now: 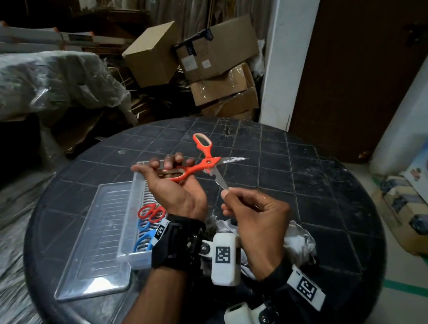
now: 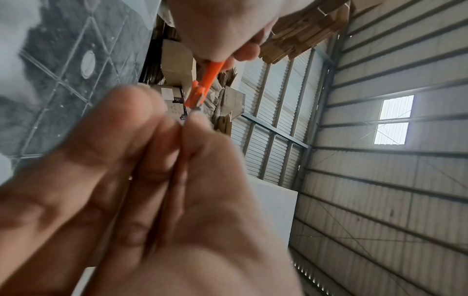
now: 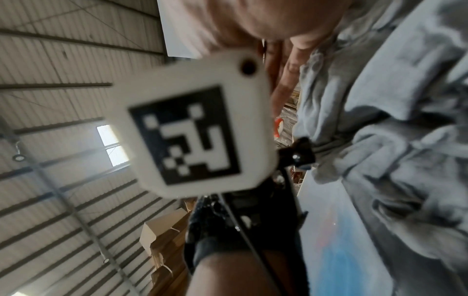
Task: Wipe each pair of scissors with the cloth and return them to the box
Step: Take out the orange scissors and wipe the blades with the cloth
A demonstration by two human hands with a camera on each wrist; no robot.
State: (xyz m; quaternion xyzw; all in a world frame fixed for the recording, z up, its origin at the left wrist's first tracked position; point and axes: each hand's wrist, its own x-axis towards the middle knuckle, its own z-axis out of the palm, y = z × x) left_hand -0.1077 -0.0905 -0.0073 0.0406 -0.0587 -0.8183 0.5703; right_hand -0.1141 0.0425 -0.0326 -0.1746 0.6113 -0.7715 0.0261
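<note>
Head view: round dark desk (image 1: pixel 321 202), moulded plastic with a tile-grid pattern, scuffed white. Left hand (image 1: pixel 175 186) palm-up, fingers curled round one loop handle of the orange scissors (image 1: pixel 202 160); blades spread wide, steel, one smeared white. Right hand (image 1: pixel 252 211) pinches the tip of the lower blade between thumb and forefinger. Clear ribbed plastic box (image 1: pixel 132 208) sits on the desk just behind the left wrist, holding red-handled scissors (image 1: pixel 151 213) and blue-handled scissors (image 1: pixel 144 239) (blades hidden under the wrist strap). Its flat transparent lid (image 1: pixel 93 245) lies beside it, touching. Crumpled white cloth (image 1: pixel 299 243) lies on the desk under the right wrist. Stacked cardboard cartons (image 1: pixel 219 66) behind the desk. Left wrist view: blurred; fingers (image 2: pixel 142 128) pressed together around a thin blade edge, orange scissor pivot (image 2: pixel 196 94) beyond, the other hand (image 2: pixel 222 26) gripping the handle above. Right wrist view: mostly blocked by a white marker tag (image 3: pixel 192 136); grey-white wrinkled cloth (image 3: pixel 380 120) to the right; finger state can't be read here.
</note>
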